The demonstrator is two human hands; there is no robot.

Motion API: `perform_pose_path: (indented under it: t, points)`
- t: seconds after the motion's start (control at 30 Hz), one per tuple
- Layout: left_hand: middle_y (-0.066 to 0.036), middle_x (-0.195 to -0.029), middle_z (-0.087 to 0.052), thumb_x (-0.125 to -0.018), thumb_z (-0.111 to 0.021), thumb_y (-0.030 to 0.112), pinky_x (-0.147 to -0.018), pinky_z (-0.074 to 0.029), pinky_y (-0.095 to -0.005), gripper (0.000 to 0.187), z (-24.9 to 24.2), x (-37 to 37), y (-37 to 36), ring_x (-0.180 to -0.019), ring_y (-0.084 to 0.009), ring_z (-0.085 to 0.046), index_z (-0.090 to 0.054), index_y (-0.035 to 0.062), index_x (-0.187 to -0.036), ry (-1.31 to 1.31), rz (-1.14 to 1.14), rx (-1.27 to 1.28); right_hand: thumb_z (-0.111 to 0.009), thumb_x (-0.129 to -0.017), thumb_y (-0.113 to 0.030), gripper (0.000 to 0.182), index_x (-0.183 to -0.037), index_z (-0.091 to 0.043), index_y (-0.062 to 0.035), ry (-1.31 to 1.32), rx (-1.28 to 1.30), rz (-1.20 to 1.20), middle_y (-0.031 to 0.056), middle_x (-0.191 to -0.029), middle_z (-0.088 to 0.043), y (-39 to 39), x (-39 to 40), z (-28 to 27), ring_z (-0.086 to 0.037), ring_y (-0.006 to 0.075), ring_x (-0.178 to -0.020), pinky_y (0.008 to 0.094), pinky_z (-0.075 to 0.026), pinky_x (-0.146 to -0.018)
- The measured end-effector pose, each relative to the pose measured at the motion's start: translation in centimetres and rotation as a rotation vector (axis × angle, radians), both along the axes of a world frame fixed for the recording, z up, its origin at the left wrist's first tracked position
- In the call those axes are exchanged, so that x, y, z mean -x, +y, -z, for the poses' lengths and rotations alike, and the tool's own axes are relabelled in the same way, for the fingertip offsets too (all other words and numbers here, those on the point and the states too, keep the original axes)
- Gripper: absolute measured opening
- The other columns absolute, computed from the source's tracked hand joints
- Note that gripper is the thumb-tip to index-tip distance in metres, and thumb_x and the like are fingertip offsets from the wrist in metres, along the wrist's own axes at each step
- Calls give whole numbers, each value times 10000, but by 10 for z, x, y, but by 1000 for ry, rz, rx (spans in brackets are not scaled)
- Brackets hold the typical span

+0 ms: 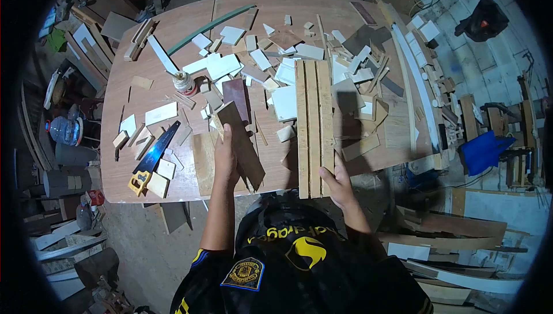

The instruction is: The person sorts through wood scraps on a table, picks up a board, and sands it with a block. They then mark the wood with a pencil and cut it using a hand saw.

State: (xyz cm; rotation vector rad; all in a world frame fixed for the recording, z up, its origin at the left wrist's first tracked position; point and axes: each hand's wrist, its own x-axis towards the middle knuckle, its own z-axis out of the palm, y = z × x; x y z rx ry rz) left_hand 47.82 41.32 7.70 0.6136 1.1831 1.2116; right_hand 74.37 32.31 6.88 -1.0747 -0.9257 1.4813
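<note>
My left hand [226, 154] is closed on a dark brown wooden board [244, 147], which tilts over the table's near edge. My right hand [339, 183] grips a long, light wooden board [314, 124] near its lower end, thumb on top. Dark lengthwise grooves run down this board, and it stands nearly upright in the view. Below my left hand lies a flat light wood piece [203, 161]. A handsaw [156, 151] with a yellow handle rests on the table to the left.
Many white and brown wood offcuts [224, 66] cover the middle of the wooden table [173, 20]. A jar [184, 84] with a brush stands among them. A long green strip [210, 29] lies at the back. Boards [455, 227] are stacked at the right.
</note>
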Motion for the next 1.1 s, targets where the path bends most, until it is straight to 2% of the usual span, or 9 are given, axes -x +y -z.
perform_pose_path:
  t: [0.27,0.47,0.57,0.67,0.77,0.8,0.93,1.03,1.1]
  points:
    - [-107,-1191,-627,-986,-507,523,-810,-522,-355,589,5,0,-7,-1012,-220,-626,-497,26,-1301,-56,-4,4,-580,-954,-64,636,-1498,-260,10,-20,-1,20,105,-1452,-441,-7,-2,-3,-422,179,-1336,342,-308,-1129]
    - [-96,-1170,-635,-981,-541,488,-818,-497,-348,545,20,14,-10,-974,-204,-615,-525,29,-1275,21,-24,-12,-531,-959,-10,612,-1501,-249,26,225,154,-1,132,-1447,-445,-10,-7,2,-428,191,-1331,341,-315,-1123]
    - [-91,-1153,-637,-970,-571,476,-806,-492,-348,538,21,28,-17,-955,-197,-610,-533,30,-1267,42,-101,0,-535,-957,-23,609,-1496,-257,35,-54,16,-32,140,-1446,-446,-10,-3,14,-433,205,-1332,343,-315,-1122]
    - [-96,-1141,-634,-962,-584,479,-793,-494,-353,553,20,46,-26,-941,-203,-613,-525,22,-1268,113,-188,42,-563,-948,-72,614,-1484,-285,38,-601,-195,-106,207,-1450,-438,-5,-7,29,-430,273,-1355,371,-325,-1121]
    - [-110,-1122,-629,-953,-600,476,-780,-497,-356,561,35,72,-40,-928,-212,-616,-519,11,-1257,152,-265,62,-571,-948,-93,610,-1479,-300,35,-841,-211,-246,233,-1460,-431,4,-4,33,-421,315,-1371,389,-325,-1124]
    - [-116,-1113,-627,-949,-608,472,-777,-498,-357,559,38,80,-46,-924,-215,-617,-519,10,-1250,169,-290,94,-575,-942,-126,600,-1477,-331,-8,-843,-201,-292,253,-1433,-463,9,-3,43,-465,380,-1328,412,-369,-1096]
    - [-121,-1089,-623,-935,-630,467,-770,-500,-359,543,54,111,-72,-912,-219,-620,-526,16,-1218,181,-386,161,-575,-922,-169,572,-1463,-389,-140,-1072,-329,-466,238,-1303,-566,44,11,82,-567,437,-1140,503,-477,-930]
    - [-108,-1067,-620,-931,-633,475,-763,-501,-359,538,58,126,-96,-902,-219,-617,-531,25,-1208,160,-458,201,-563,-932,-168,540,-1441,-406,-79,-1257,-256,-696,231,-1331,-550,78,34,84,-540,413,-1193,461,-461,-975]
    - [-98,-1046,-617,-930,-636,470,-760,-500,-357,534,58,132,-112,-900,-217,-615,-531,30,-1214,183,-475,254,-564,-925,-174,532,-1433,-424,-109,-1262,-344,-712,201,-1273,-581,91,45,103,-566,406,-1134,475,-481,-925]
